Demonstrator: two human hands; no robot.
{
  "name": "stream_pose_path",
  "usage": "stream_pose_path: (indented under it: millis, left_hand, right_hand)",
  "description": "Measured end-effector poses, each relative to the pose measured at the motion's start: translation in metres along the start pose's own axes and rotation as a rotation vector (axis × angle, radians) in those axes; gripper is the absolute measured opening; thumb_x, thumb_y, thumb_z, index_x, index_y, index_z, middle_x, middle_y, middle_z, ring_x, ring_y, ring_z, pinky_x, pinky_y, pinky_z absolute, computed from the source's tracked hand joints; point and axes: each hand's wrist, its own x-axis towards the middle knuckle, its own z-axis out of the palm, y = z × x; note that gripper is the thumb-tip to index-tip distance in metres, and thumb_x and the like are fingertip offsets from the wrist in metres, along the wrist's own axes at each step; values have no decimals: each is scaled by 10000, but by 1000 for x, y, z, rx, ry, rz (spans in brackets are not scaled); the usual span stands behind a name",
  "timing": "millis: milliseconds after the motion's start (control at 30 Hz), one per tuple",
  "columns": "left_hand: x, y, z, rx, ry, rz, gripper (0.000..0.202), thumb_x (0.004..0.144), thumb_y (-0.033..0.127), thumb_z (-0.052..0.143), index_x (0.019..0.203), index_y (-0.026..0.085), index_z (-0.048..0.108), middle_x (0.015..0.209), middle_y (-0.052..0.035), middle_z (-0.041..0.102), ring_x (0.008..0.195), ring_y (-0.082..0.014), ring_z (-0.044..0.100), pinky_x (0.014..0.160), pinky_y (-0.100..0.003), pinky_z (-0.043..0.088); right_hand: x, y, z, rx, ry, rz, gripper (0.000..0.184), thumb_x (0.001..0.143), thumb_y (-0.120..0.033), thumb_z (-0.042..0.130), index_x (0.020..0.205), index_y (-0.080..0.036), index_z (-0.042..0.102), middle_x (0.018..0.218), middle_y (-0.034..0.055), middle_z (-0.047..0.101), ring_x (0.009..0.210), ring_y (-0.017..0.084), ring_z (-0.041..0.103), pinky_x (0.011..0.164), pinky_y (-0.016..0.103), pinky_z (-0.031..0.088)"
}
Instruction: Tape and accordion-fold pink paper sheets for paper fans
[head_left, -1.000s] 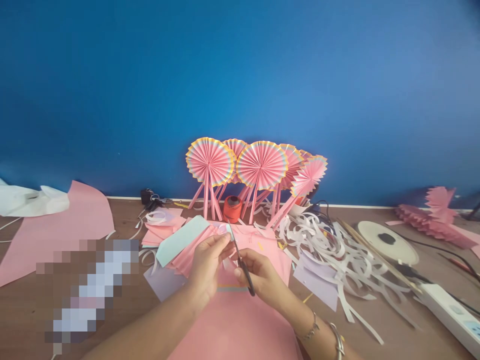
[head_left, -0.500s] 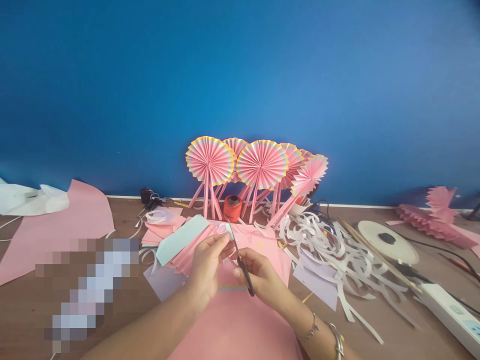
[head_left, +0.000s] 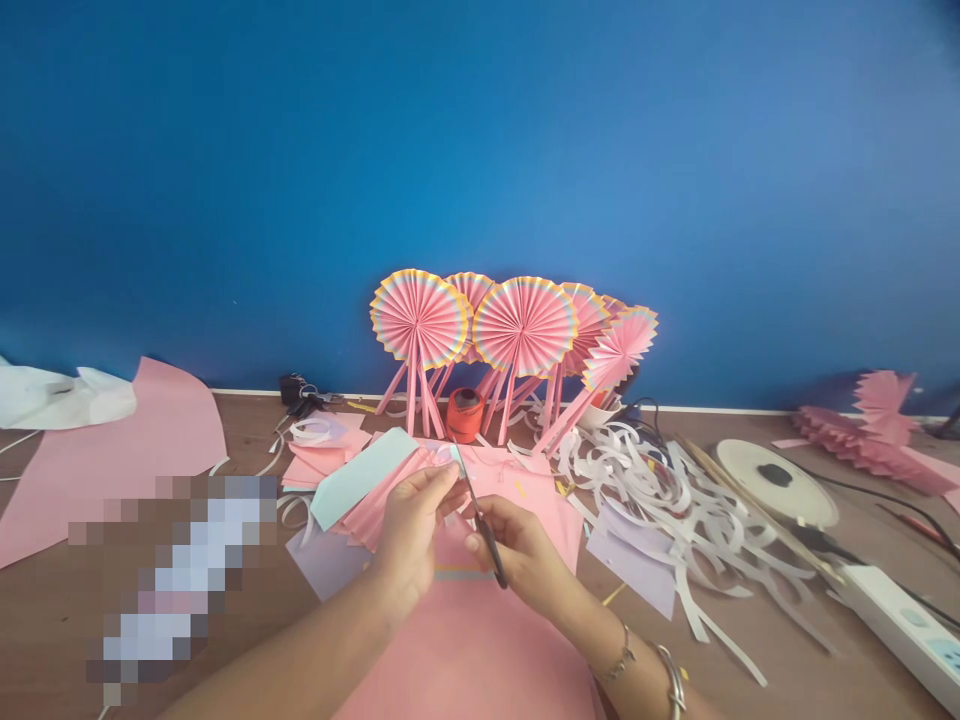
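My left hand (head_left: 415, 525) pinches a small piece of pale paper between thumb and fingertips; most of the piece is hidden by the fingers. In my right hand (head_left: 521, 550) I hold black-handled scissors (head_left: 491, 545), blades pointing up and away, right beside the left fingertips. Below both hands lies a large pink paper sheet (head_left: 465, 650). Just beyond them sit pleated pink paper (head_left: 375, 495), a light blue paper strip (head_left: 364, 478) and a red spool of thread (head_left: 465, 415).
Several pink pleated paper fans (head_left: 525, 325) on paper sticks lean against the blue wall (head_left: 480, 130). Curled white paper strips (head_left: 645, 470) heap at right, near a round pale lid-like object (head_left: 776, 485) and a white power strip (head_left: 900, 625). Pink paper (head_left: 172, 430) lies left.
Almost nothing differs. Both hands keep the same hold on the paper piece and scissors; the whole view has shifted very slightly.
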Motion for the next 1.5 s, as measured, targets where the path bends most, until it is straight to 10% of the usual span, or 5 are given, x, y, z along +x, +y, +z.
stream_pose_path:
  millis: [833, 1133, 1500]
  left_hand:
    - [1, -2, -2, 37, -18, -16, 299, 607, 392, 807, 735, 145, 697, 781, -46, 701, 834, -176, 643, 823, -290, 475]
    - [4, 5, -3, 102, -218, -229, 328, 568, 365, 843, 705, 131, 659, 713, -36, 687, 615, -120, 621, 640, -240, 486]
    - [5, 3, -5, 128, -421, -534, 239, 629, 269, 777, 697, 147, 582, 657, -20, 670, 540, -95, 598, 563, -204, 445]
  right_hand:
    - [2, -3, -4, -186, 126, 88, 361, 701, -449, 707, 885, -184, 545, 466, -93, 457, 428, 101, 439, 460, 228, 364]
    - [11, -11, -65, -1228, 423, 236, 103, 722, -108, 573, 780, -179, 526, 598, -9, 525, 557, 143, 490, 522, 234, 243]
    - [3, -26, -78, -1015, 232, 191, 315, 726, -80, 551, 1018, -184, 607, 841, 29, 631, 696, 138, 580, 587, 231, 417]
